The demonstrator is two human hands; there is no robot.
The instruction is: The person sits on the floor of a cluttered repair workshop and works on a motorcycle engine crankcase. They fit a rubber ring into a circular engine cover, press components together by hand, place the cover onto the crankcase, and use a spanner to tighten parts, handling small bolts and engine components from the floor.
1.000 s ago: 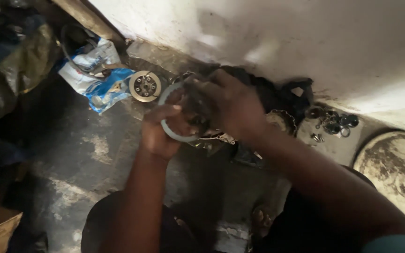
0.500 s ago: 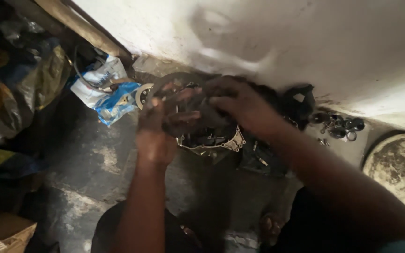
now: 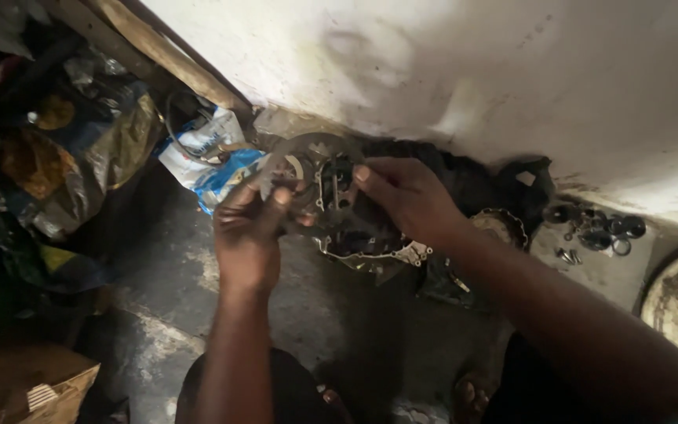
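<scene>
**Ring plate held over an engine part on a grimy floor**

Grey, oil-stained concrete floor [image 3: 158, 314] runs up to a whitewashed wall [image 3: 472, 86], and the person crouches close against it. Both hands are up over the work — the left hand [image 3: 249, 232] is closed round the near edge of a flat, dark metal ring plate [image 3: 308, 153], fingers curled over its rim, while the right hand [image 3: 402, 196] pinches the opposite side with thumb and fingertips. The plate hangs above a metal engine cover [image 3: 378, 251] lying on a black cloth [image 3: 472, 184] on the floor, apart from it as far as I can tell.

To my eye the step in hand is lining the plate up with the part beneath — the next move would call for keeping it level and turning it until its cut-outs match whatever sits below, though that part is mostly hidden by the hands.

Off to the right lie small rings and bolts [image 3: 598, 228]; to the left, a blue-and-white plastic packet [image 3: 213, 161].
</scene>
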